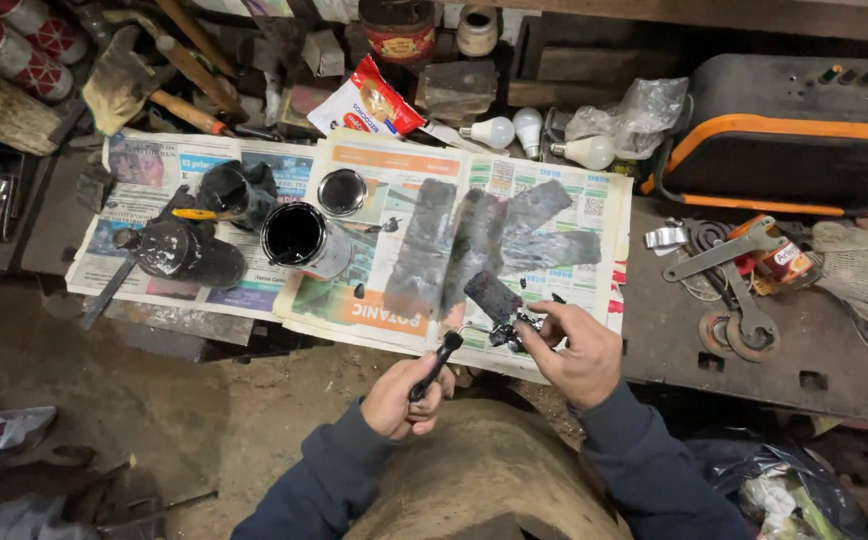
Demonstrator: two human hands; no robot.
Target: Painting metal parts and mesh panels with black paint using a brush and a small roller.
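The left hand [401, 398] grips the black handle [432, 368] of a small paint roller, while the right hand [576, 352] pinches its metal frame just below the dark roller sleeve [492, 295]. The roller sits over the paint-smeared newspaper [474, 240] on the counter [754, 370], right of an open paint can [297, 237].

Dark workbench [714, 350] carries paint-smeared newspapers [514, 250], spanners [724, 250], perhaps washers.
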